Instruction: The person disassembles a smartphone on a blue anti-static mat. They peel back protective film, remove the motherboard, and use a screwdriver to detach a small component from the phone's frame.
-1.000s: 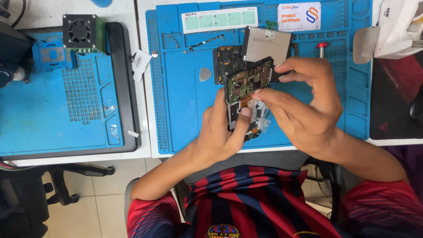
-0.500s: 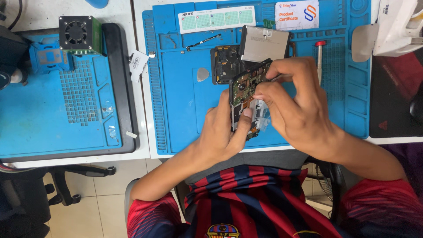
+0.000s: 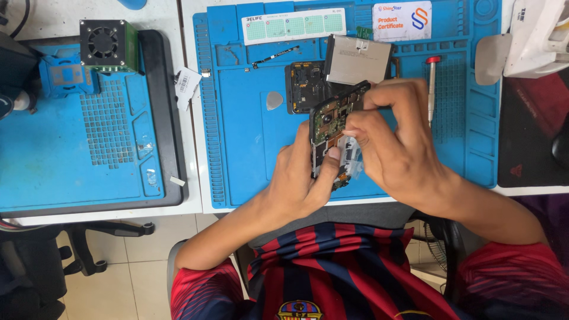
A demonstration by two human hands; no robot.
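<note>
An opened phone with its green circuit board and inner parts bare is held above the blue repair mat. My left hand grips its lower left edge, thumb pressed on the frame. My right hand closes over the upper right side, fingertips pinching at the board. A clear film or flex piece hangs between my hands. Behind the phone lie a black inner cover and a grey metal plate on the mat.
A red-capped screwdriver, a grey pick and a thin flex strip lie on the mat. A second blue mat at left carries a small fan block. A white device stands at right.
The view shifted slightly. My right hand has moved up and over the phone's top edge, and the phone is tilted more upright between my hands.
</note>
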